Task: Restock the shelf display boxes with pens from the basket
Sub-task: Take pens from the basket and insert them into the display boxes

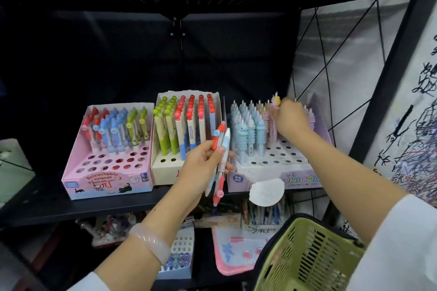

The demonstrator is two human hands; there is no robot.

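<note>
My left hand [205,163] grips two pens [220,163], one red and one pale blue, in front of the cream display box [163,170]. My right hand [291,117] reaches into the lilac unicorn box [300,178] at the right and pinches a pink pen with a yellow top [276,102] among the upright pens. The pink eraser-pen box [108,183] stands at the left with several open holes. The green basket [309,257] hangs at the lower right, under my right forearm.
All three boxes stand on a black metal shelf [71,205], with another shelf plate overhead. A round white tag [266,192] hangs from the shelf edge. More stationery boxes sit on the shelf below. A black upright and a scribbled test sheet are at the right.
</note>
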